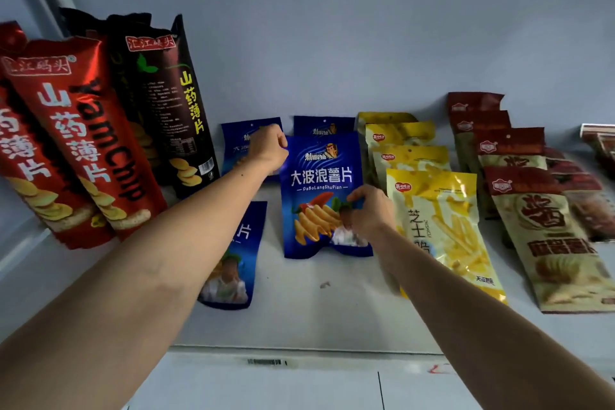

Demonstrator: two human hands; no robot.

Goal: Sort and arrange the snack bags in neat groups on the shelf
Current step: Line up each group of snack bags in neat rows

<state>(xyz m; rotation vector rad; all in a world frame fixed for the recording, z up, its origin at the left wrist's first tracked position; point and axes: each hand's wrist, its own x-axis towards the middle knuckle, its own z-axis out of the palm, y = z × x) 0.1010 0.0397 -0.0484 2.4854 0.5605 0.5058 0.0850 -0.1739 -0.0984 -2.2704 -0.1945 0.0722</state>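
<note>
Shelf front edge: the shelf [332, 316] is bare along its near lip, with one small speck on it
Near-left bag: a blue bag [233, 263] lies flat toward the front, partly hidden under the left forearm, apart from any row
Step in hand: squaring up the blue group; the middle blue chip bag [319, 190] is being set in line ahead of two more blue bags by the back wall
Right grip: the right hand [369, 213] pinches that bag's lower right side, fingers closed on the film
Left grip: the left hand [269, 148] is curled closed at the bag's top left corner, seemingly holding it
Next move, as I judge: lay this bag straight, then bring in the stray front bag
Right of it: yellow bags [439, 210] overlap in a row running back, red-topped bags [539, 220] beyond them
Far left: tall yam chip bags [100, 130] lean at the back corner
</note>
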